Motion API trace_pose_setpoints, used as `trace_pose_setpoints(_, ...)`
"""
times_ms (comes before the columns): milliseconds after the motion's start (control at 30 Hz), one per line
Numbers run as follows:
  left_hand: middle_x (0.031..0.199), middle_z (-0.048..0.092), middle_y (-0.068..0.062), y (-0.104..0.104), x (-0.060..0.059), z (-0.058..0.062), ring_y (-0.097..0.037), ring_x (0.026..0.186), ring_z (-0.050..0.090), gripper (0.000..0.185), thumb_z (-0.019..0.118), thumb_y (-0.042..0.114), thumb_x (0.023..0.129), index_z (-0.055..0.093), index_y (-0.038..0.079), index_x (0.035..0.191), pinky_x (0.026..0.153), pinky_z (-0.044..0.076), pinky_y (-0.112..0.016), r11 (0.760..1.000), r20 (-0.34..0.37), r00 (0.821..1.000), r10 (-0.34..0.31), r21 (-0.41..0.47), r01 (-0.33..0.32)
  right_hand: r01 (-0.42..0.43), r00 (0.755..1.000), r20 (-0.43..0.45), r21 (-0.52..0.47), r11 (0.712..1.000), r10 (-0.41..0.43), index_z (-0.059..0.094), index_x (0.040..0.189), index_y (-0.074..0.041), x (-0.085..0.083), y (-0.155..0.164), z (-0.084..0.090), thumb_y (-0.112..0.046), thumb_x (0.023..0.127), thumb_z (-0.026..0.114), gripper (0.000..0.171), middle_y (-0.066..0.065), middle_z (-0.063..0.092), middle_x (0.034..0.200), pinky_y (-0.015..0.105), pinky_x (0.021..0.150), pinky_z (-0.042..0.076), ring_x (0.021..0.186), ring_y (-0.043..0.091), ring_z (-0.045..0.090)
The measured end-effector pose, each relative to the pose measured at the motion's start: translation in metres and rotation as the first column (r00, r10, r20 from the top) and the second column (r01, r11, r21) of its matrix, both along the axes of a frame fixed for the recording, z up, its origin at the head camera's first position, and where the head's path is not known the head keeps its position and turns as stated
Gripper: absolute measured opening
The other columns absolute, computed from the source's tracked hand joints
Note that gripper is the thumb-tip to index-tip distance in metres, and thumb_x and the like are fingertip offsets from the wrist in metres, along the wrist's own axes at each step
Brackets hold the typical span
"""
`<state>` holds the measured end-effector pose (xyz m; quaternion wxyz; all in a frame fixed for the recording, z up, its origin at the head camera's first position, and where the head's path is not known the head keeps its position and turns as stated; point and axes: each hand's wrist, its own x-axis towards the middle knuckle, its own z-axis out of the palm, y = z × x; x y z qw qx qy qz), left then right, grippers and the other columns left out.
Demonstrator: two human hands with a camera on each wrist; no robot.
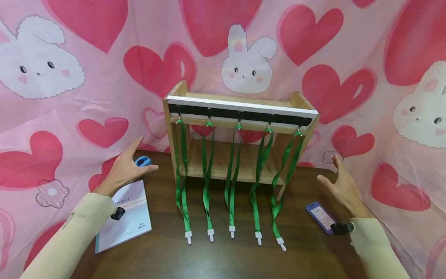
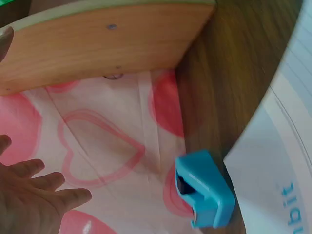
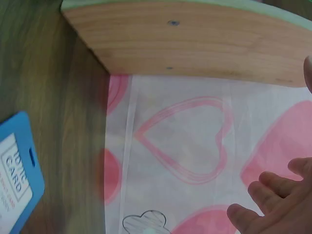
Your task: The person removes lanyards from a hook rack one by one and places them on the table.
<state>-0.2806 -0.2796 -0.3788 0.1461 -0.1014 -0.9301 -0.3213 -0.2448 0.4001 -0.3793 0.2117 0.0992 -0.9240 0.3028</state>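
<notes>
A wooden rack (image 1: 230,159) stands on the table, and several green lanyards (image 1: 231,186) with white clips hang from hooks on its dark front strip. To the rack's left, my left hand (image 1: 123,170) is held in the air with fingers spread, touching nothing. Near it lie a blue tape dispenser (image 2: 207,190) and a notebook (image 1: 130,217). On the other side my right hand (image 1: 343,186) hovers, thumb and fingers apart, holding nothing. A blue card holder (image 1: 319,217) with a printed card lies on the table close to that hand.
Pink cloth (image 1: 153,23) printed with hearts and rabbits hangs behind and at both sides. The brown tabletop (image 1: 209,263) extends in front of the rack. The rack's side panels (image 2: 97,44) rise between the hands.
</notes>
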Motion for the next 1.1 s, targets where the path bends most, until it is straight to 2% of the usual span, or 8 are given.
trace_pose_setpoints(100,0.170,0.021,-0.014,0.004,-0.002,0.003,-0.047,0.151,0.027,0.112,0.079,0.054,0.079,0.009,0.035,0.164,0.109,0.034,-0.078,0.997,0.019,1.000,-0.005,0.075,0.003,-0.031,1.000,-0.006,-0.073,0.997,0.031,0.007,0.165,-0.023,0.000,-0.003,0.003,-0.030,0.094,0.066,0.092,0.025,0.024,0.167,0.037,0.129,0.028,0.149,0.053,0.027)
trace_pose_setpoints(167,0.170,0.021,-0.013,0.007,-0.004,0.005,-0.046,0.151,0.028,0.110,0.079,0.052,0.080,0.008,0.038,0.163,0.111,0.035,-0.075,0.992,0.029,0.999,-0.021,0.121,0.017,-0.050,0.999,-0.014,-0.113,0.992,0.049,0.008,0.165,-0.024,0.000,-0.005,0.004,-0.026,0.096,0.064,0.089,0.025,0.025,0.166,0.009,0.119,0.027,0.148,0.053,0.028)
trace_pose_setpoints(233,0.171,0.020,-0.012,0.010,-0.006,0.006,-0.045,0.151,0.028,0.109,0.079,0.050,0.081,0.008,0.040,0.163,0.113,0.036,-0.071,0.986,0.039,0.999,-0.039,0.161,0.032,-0.063,0.998,-0.021,-0.137,0.989,0.061,0.010,0.165,-0.023,0.000,-0.007,0.004,-0.023,0.097,0.063,0.086,0.027,0.027,0.164,-0.007,0.102,0.021,0.147,0.052,0.029)
trace_pose_setpoints(400,0.171,0.021,-0.009,0.019,-0.012,0.012,-0.041,0.154,0.027,0.105,0.078,0.046,0.084,0.009,0.038,0.163,0.117,0.033,-0.070,0.969,0.042,0.995,-0.091,0.233,0.079,-0.100,0.995,-0.036,-0.198,0.975,0.094,0.012,0.164,-0.018,-0.002,-0.012,0.006,-0.017,0.099,0.061,0.082,0.030,0.032,0.160,-0.007,0.102,0.027,0.150,0.042,0.030)
trace_pose_setpoints(633,0.169,0.027,-0.009,0.035,-0.019,0.021,-0.039,0.152,0.033,0.098,0.075,0.033,0.089,0.012,0.033,0.164,0.117,0.037,-0.065,0.910,0.042,0.976,-0.215,0.371,0.184,-0.163,0.986,-0.070,-0.292,0.943,0.149,0.014,0.164,-0.014,-0.001,-0.019,0.012,-0.012,0.102,0.054,0.074,0.014,0.034,0.163,-0.004,0.105,0.032,0.146,-0.001,0.035)
trace_pose_setpoints(800,0.166,0.032,-0.014,0.042,-0.021,0.022,-0.040,0.149,0.038,0.092,0.073,0.024,0.092,0.015,0.026,0.164,0.117,0.039,-0.057,0.871,0.035,0.965,-0.262,0.439,0.220,-0.199,0.980,-0.077,-0.354,0.914,0.183,0.018,0.163,-0.010,0.000,-0.025,0.016,-0.010,0.102,0.050,0.069,0.004,0.040,0.160,-0.001,0.104,0.036,0.137,-0.006,0.041)
trace_pose_setpoints(933,0.165,0.034,-0.014,0.044,-0.022,0.022,-0.039,0.147,0.041,0.087,0.070,0.020,0.095,0.018,0.021,0.164,0.113,0.047,-0.038,0.861,0.025,0.963,-0.268,0.454,0.228,-0.244,0.970,-0.094,-0.450,0.859,0.226,0.021,0.161,-0.008,-0.002,-0.035,0.021,-0.011,0.102,0.049,0.065,-0.004,0.045,0.153,0.001,0.102,0.039,0.135,-0.003,0.045)
trace_pose_setpoints(1100,0.166,0.034,-0.012,0.051,-0.023,0.023,-0.037,0.150,0.038,0.085,0.070,0.019,0.095,0.020,0.020,0.164,0.108,0.046,-0.018,0.838,0.023,0.954,-0.299,0.485,0.251,-0.336,0.941,-0.185,-0.607,0.721,0.283,0.031,0.156,-0.003,-0.004,-0.047,0.028,-0.005,0.100,0.049,0.059,-0.010,0.053,0.141,0.006,0.100,0.047,0.131,0.005,0.053)
